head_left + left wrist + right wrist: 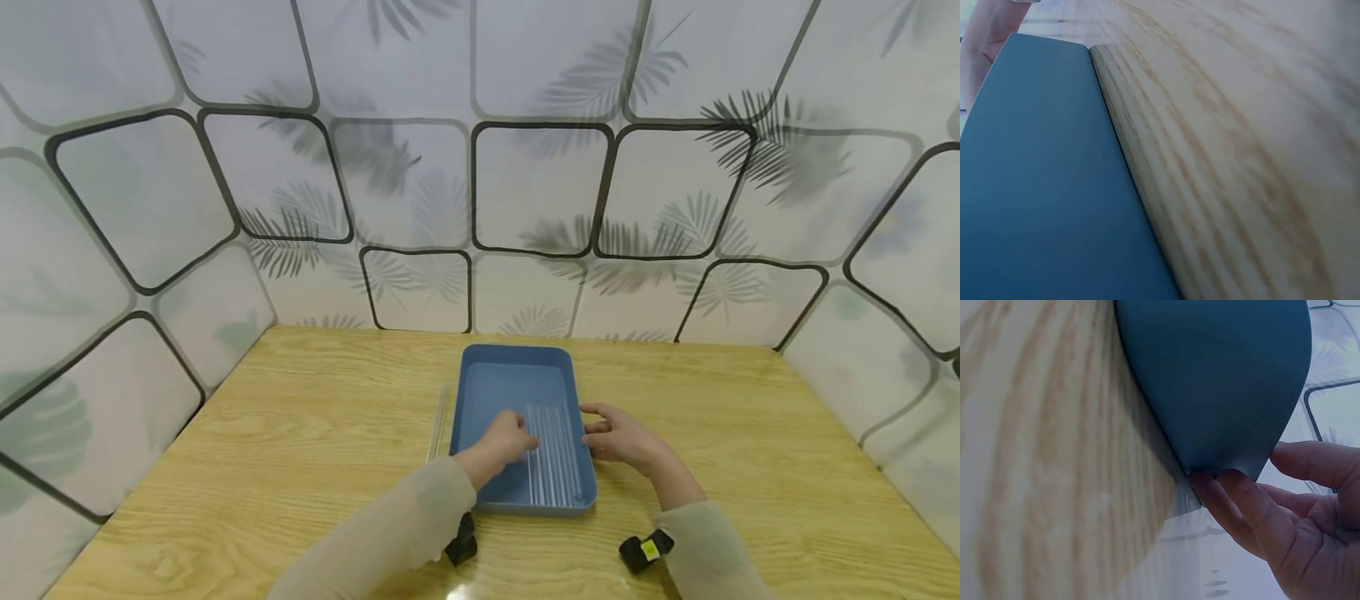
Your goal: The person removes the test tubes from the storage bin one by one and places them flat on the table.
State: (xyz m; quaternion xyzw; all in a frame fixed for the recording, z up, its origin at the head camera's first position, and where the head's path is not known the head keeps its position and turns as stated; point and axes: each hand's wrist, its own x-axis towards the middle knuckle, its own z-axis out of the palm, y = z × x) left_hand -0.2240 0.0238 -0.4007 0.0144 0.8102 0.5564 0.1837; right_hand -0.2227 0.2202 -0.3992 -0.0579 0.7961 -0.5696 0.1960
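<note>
A blue rectangular tray [510, 375] lies on the table, with a row of several clear thin tubes [557, 454] side by side in its right half. My left hand [502, 442] reaches over the tray's left wall, its curled fingers pinching at the leftmost clear tube. Against the tray's outer right wall rest the fingertips of my right hand [622, 437], the fingers mostly straight. In the right wrist view, its fingers [1266, 519] touch the lower part of the blue wall, with the thumb near the rim. The left hand itself is hidden in the left wrist view.
Outside the tray, along its left side, more clear thin tubes [437, 425] lie on the wooden table [322, 417]. A patterned cloth wall [540, 192] closes off the back and both sides. Black wrist cameras [645, 550] hang below the sleeves.
</note>
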